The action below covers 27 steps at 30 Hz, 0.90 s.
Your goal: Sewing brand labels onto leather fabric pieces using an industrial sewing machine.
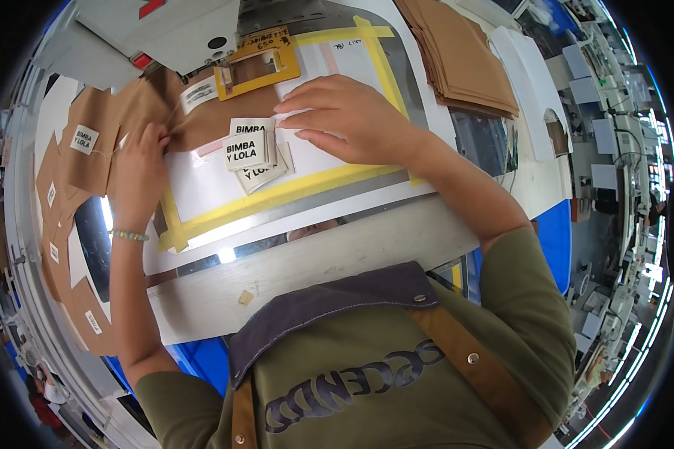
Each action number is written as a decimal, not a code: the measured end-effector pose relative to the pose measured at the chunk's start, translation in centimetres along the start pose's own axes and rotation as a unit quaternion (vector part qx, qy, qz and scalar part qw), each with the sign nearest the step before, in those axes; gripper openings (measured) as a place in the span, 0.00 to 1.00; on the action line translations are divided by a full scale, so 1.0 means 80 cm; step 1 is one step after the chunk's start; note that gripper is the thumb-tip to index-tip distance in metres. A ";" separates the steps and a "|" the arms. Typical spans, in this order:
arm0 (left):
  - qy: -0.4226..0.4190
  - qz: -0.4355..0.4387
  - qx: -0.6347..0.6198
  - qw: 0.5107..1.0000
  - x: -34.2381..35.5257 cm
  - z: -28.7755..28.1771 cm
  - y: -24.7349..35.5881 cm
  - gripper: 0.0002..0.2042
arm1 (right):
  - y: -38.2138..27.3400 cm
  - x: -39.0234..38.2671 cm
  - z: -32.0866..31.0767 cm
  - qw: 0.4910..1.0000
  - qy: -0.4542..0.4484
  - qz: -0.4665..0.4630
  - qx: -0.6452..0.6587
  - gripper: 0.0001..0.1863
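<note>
My left hand [140,161] is closed, its thumb and fingertips pinched at the left edge of a brown fabric piece [236,108]. A thin pale thread runs close to those fingers. That piece lies partly under the yellow clamp frame [258,67] of a sewing machine [157,37], with a white label [199,95] beside the frame. My right hand [344,120] reaches over the piece's right end, fingers extended and apart, fingertips near its edge. Between my hands sits a small loose pile of white printed labels [246,151]. Whether the right fingertips touch the cloth I cannot tell.
Yellow tape [292,191] borders the white work sheet. Brown pieces with labels [82,172] hang and lie at the left. A stack of brown pieces [464,63] stands at the back right, beside a white box [528,90]. Blue bins [553,243] are below the table.
</note>
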<state>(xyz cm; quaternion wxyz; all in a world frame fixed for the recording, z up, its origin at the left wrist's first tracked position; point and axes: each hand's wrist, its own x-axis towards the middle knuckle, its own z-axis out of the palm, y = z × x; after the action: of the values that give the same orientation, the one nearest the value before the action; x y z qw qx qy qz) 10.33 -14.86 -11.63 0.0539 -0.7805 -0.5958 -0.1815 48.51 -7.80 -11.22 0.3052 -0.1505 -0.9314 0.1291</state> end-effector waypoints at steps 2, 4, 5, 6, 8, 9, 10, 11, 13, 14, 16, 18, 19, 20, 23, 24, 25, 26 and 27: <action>-0.008 -0.022 0.040 0.999 -0.020 -0.008 -0.036 0.04 | 0.003 0.003 -0.002 1.000 -0.012 0.000 -0.005 0.14; 0.009 -0.097 0.028 0.995 -0.035 -0.015 -0.062 0.04 | 0.003 0.002 -0.006 1.000 -0.012 -0.010 -0.010 0.14; 0.008 -0.099 0.030 0.995 -0.045 -0.018 -0.078 0.04 | 0.002 0.004 -0.006 1.000 -0.014 -0.024 -0.013 0.14; 0.009 -0.136 0.026 0.990 -0.055 -0.021 -0.092 0.04 | 0.000 0.007 -0.007 1.000 -0.014 -0.026 -0.010 0.14; 0.010 -0.173 0.021 0.985 -0.068 -0.026 -0.115 0.04 | -0.005 0.014 -0.011 0.999 -0.013 -0.029 0.000 0.09; 0.005 -0.192 0.001 0.981 -0.070 -0.027 -0.122 0.04 | -0.006 0.015 -0.015 1.000 -0.014 -0.028 -0.001 0.09; -0.001 -0.210 -0.020 0.977 -0.074 -0.027 -0.129 0.04 | -0.006 0.015 -0.019 0.998 -0.024 -0.038 -0.033 0.09; 0.009 -0.194 -0.012 0.981 -0.077 -0.026 -0.134 0.05 | -0.005 0.016 -0.025 0.996 -0.034 -0.047 -0.067 0.08; -0.018 -0.257 -0.036 0.966 -0.082 -0.031 -0.143 0.07 | -0.002 0.020 -0.053 0.990 -0.039 -0.028 -0.131 0.08; -0.047 -0.319 -0.055 0.945 -0.080 -0.031 -0.142 0.09 | 0.001 0.019 -0.074 0.980 -0.043 -0.011 -0.192 0.08; -0.012 -0.222 -0.040 0.974 -0.075 -0.039 -0.135 0.11 | 0.018 0.011 -0.122 0.967 -0.001 -0.039 -0.254 0.09; 0.025 -0.134 -0.020 0.990 -0.066 -0.042 -0.130 0.12 | 0.026 -0.006 -0.166 0.949 0.066 0.191 -0.241 0.13; 0.038 -0.121 -0.018 0.992 -0.059 -0.041 -0.128 0.13 | 0.038 -0.020 -0.187 0.947 0.061 0.194 -0.248 0.13; 0.052 -0.107 -0.016 0.993 -0.048 -0.040 -0.125 0.14 | 0.051 -0.035 -0.211 0.933 0.051 0.188 -0.302 0.14; 0.052 -0.083 -0.011 0.995 -0.007 -0.027 -0.120 0.20 | 0.053 -0.063 -0.234 0.904 -0.001 0.256 -0.343 0.16; 0.053 -0.067 -0.008 0.996 -0.002 -0.034 -0.119 0.22 | 0.051 -0.070 -0.233 0.889 -0.037 0.325 -0.321 0.17; 0.052 -0.072 0.003 0.996 0.003 -0.038 -0.130 0.22 | 0.052 -0.079 -0.230 0.894 -0.034 0.319 -0.312 0.17; 0.026 -0.056 0.036 0.997 0.000 -0.026 -0.154 0.23 | 0.056 -0.087 -0.221 0.873 -0.084 0.342 -0.338 0.16; 0.000 -0.043 0.079 0.996 -0.001 -0.024 -0.174 0.24 | 0.062 -0.091 -0.210 0.854 -0.128 0.358 -0.357 0.16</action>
<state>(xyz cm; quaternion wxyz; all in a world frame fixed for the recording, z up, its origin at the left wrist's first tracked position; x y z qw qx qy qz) -3.36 -11.53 -11.73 0.1076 -0.7475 -0.6413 -0.1360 65.33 -3.37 -3.59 0.0411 -0.5538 -0.8264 -0.0936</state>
